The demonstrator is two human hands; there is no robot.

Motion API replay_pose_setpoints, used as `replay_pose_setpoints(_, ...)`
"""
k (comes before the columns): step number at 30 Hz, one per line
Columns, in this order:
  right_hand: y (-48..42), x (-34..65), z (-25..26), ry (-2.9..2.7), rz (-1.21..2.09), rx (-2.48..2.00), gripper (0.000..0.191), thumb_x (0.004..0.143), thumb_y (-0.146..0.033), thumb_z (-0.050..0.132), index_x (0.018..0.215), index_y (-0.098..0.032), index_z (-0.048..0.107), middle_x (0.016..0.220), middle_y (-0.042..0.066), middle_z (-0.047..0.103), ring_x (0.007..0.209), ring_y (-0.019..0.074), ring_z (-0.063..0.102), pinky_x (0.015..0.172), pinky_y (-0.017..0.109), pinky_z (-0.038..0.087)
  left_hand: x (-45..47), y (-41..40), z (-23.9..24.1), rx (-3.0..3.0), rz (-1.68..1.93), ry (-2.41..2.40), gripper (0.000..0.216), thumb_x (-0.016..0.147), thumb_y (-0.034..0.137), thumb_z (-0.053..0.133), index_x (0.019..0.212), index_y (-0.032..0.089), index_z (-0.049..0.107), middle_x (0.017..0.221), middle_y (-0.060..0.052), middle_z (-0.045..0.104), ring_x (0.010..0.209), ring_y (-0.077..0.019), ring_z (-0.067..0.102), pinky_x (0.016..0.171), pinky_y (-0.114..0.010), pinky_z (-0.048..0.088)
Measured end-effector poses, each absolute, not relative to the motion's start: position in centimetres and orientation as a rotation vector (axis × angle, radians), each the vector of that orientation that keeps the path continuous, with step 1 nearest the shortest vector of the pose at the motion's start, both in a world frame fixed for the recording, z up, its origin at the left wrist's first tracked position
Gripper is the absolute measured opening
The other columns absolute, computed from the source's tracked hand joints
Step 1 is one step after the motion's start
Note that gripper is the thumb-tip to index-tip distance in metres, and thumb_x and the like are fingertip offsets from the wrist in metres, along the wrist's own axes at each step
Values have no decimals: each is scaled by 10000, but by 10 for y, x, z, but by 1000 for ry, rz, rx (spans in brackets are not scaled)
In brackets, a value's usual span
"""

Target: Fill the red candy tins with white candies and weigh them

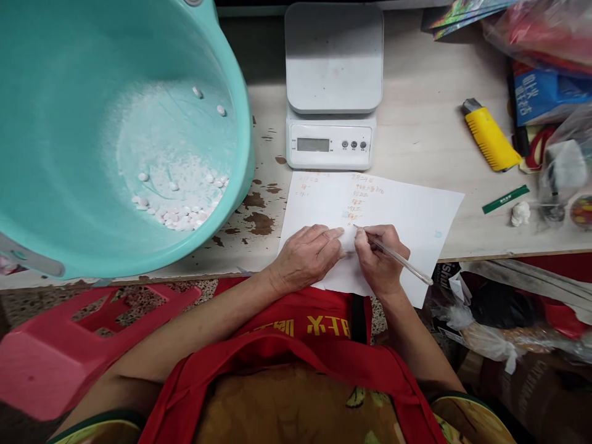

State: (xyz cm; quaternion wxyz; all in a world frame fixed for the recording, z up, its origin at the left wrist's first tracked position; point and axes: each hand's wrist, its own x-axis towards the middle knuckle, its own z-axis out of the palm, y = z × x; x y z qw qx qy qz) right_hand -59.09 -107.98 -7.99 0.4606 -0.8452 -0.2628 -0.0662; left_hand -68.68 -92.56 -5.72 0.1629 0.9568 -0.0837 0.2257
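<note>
A white sheet of paper [411,213] with handwritten notes lies at the table's front edge. My left hand [308,256] rests flat on its near left part, fingers stretched out, holding it down. My right hand [379,256] is closed around a clear pen [402,262], whose tip touches the paper just below the written lines. A white digital scale [333,86] with a blank display stands right behind the paper.
A large teal tub [60,154] holding white tablets and powder tilts at the left. A red plastic stool [83,345] stands below it. A yellow utility knife [490,135], a green marker [505,199] and plastic bags [550,31] crowd the right side.
</note>
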Motion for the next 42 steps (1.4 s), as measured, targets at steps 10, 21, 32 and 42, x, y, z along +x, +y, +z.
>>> replay_pose_setpoints(10, -1079, -591, -78, -590, -145, -2107, 131, 893, -300, 607, 802, -211, 577, 633, -42, 655, 512, 96, 608, 530, 219, 475, -686, -925, -57, 2713, 664, -243, 71, 978, 235, 595, 985, 165, 597, 1099, -78, 768, 859, -208, 651, 716, -337, 527)
replay_pose_setpoints(21, -1080, -590, -76, -565, -123, -2128, 130, 877, -303, 611, 789, -214, 573, 604, -48, 642, 510, 104, 608, 528, 232, 474, -685, -925, -56, 2718, 650, -243, 88, 993, 245, 579, 966, 164, 603, 1091, -87, 769, 859, -201, 663, 702, -335, 526)
replay_pose_setpoints(32, -1079, -588, -77, -651, -148, -2092, 128, 880, -288, 614, 788, -212, 569, 603, -52, 634, 496, 96, 597, 514, 220, 459, -686, -924, -55, 2767, 610, -237, 132, 1002, 258, 557, 939, 166, 628, 1107, -84, 769, 872, -193, 667, 729, -328, 548)
replay_pose_setpoints(42, -1078, -592, -79, -610, -201, -2147, 105, 858, -267, 586, 776, -224, 536, 594, -52, 604, 481, 95, 570, 491, 224, 442, -688, -924, -60, 2737, 596, -225, 117, 1005, 263, 556, 961, 169, 612, 1120, -92, 762, 886, -200, 666, 722, -342, 538)
